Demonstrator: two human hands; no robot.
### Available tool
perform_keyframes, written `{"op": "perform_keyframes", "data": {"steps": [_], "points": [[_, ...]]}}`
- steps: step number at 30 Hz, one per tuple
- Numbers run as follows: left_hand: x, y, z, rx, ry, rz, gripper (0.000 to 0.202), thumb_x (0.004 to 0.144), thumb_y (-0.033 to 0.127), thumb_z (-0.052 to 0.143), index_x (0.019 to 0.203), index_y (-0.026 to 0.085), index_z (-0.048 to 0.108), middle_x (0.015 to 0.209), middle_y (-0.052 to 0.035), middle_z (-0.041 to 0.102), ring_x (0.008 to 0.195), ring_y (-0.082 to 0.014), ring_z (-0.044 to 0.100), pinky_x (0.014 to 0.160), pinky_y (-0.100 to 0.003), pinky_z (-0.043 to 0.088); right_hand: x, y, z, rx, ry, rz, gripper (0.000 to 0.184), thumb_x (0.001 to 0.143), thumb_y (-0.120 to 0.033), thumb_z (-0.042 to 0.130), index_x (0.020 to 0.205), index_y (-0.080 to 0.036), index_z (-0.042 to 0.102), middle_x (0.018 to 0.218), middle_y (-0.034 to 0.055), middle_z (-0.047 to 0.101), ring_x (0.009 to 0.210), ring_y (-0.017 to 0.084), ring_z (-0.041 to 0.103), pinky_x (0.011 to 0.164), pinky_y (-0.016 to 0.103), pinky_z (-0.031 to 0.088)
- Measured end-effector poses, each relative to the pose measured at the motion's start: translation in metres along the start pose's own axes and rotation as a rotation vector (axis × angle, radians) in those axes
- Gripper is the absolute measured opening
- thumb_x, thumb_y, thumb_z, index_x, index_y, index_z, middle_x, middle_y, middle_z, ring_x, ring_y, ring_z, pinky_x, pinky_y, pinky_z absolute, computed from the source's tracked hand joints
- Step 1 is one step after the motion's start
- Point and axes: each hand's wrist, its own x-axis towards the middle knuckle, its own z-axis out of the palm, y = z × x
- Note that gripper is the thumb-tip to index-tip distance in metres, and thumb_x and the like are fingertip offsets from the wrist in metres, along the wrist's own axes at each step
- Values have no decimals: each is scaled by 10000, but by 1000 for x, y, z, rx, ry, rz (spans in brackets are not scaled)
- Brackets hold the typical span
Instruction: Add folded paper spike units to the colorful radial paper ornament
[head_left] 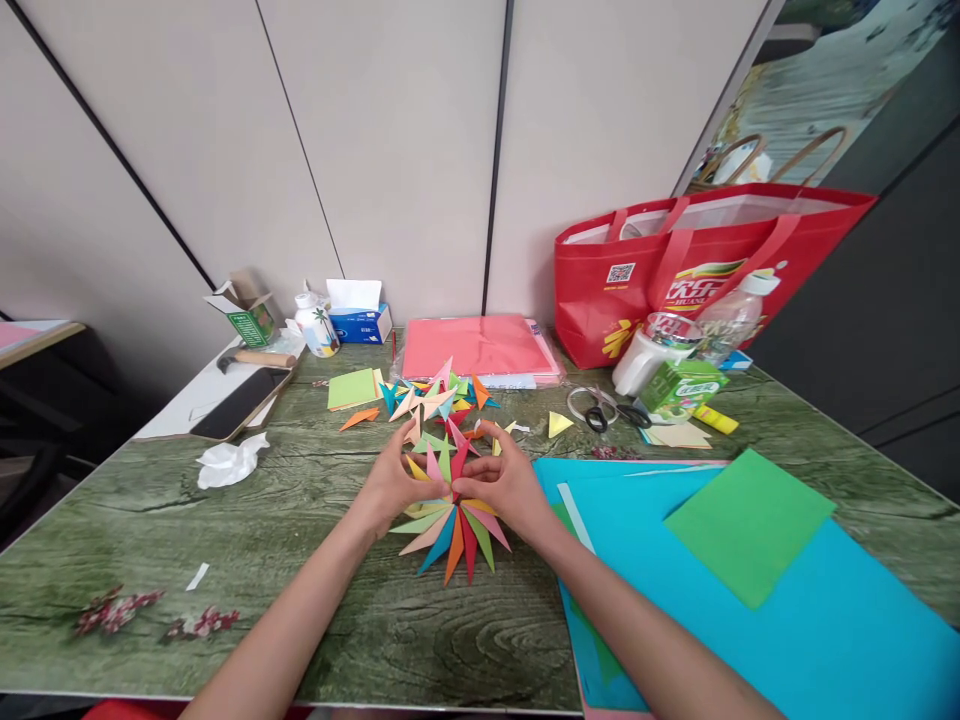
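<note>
A many-pointed star of folded paper (456, 538), in red, orange, blue, green, yellow and pink, stands out against the table in front of me. From the left, my left hand (396, 478) pinches its upper part, thumb near the centre. My right hand (504, 482) grips the opposite side, its thumb close to the other one. The fingers of both hands partly hide the upper points. Just beyond my hands lies a pile of loose folded paper pieces (442, 395) in mixed colours.
Blue paper sheets (637, 560) with a green square (750, 525) lie at the right. Scissors (598, 416), a green box (681, 388) and a red bag (607, 300) stand or lie beyond. At the left are a phone (241, 402), a hammer (259, 358) and a crumpled tissue (231, 462).
</note>
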Motion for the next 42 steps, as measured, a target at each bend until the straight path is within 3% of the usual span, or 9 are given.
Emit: {"op": "perform_keyframes", "data": {"steps": [7, 13, 18, 21, 23, 25, 30, 34, 42], "points": [[3, 3, 7, 1, -76, -7, 1166, 432, 155, 808, 1395, 198, 152, 657, 8, 613, 569, -169, 592, 559, -287, 462, -1, -10, -6, 72, -44, 73, 690, 513, -204, 744, 1104, -176, 388, 540, -63, 604, 498, 151, 607, 527, 291, 521], [3, 2, 9, -62, -81, -18, 1141, 454, 107, 788, 1391, 239, 151, 678, 34, 595, 538, -103, 552, 556, -238, 448, 1, 0, -5, 49, -25, 51, 775, 507, -204, 757, 1151, -196, 326, 559, -68, 608, 505, 154, 610, 538, 298, 526], [2, 2, 6, -97, -64, -32, 1135, 434, 94, 794, 1383, 222, 184, 683, 29, 612, 565, -103, 570, 559, -210, 450, 3, 6, -3, 18, -7, -5, 823, 498, -223, 770, 1180, -228, 309, 655, -71, 577, 505, 130, 584, 525, 294, 529], [2, 4, 4, -102, -53, -34, 1139, 456, 109, 791, 1392, 209, 150, 664, 13, 637, 556, -118, 585, 559, -223, 459, 4, 1, -8, 36, 34, -47, 632, 561, -297, 738, 1103, -224, 423, 780, -27, 568, 591, 125, 591, 553, 288, 533], [2, 5, 3, -116, -39, -30, 1146, 466, 117, 790, 1397, 199, 127, 659, -1, 652, 567, -134, 600, 567, -236, 467, 4, -4, -12, 63, 53, -61, 399, 626, -369, 687, 952, -191, 540, 834, 13, 584, 706, 144, 597, 612, 288, 532], [2, 6, 2, -129, -27, -24, 1151, 465, 115, 792, 1398, 197, 123, 658, -7, 662, 575, -140, 607, 573, -238, 472, 2, -9, -15, 116, 9, -18, 310, 651, -421, 660, 815, -163, 606, 837, 35, 615, 760, 154, 594, 680, 298, 521], [1, 6, 3, -123, -5, -10, 1140, 470, 93, 782, 1398, 206, 129, 667, -7, 670, 544, -128, 601, 555, -230, 472, -5, -16, -11, 172, -131, 133, 320, 604, -446, 695, 736, -157, 659, 748, 22, 658, 675, 145, 609, 719, 306, 487], [-1, 6, 5, -107, 8, -5, 1144, 458, 76, 778, 1396, 212, 137, 632, 21, 652, 508, -114, 584, 525, -210, 458, -6, -11, -8, 148, -123, 128, 301, 581, -427, 715, 691, -153, 655, 671, 17, 657, 645, 158, 612, 694, 308, 477], [-2, 7, 8, -98, 7, -24, 1166, 436, 106, 791, 1396, 196, 136, 639, 13, 657, 524, -127, 592, 522, -215, 456, -3, -1, -7, 249, -75, 133, 319, 514, -324, 769, 737, -137, 641, 698, 31, 665, 629, 143, 612, 656, 278, 483]]}}
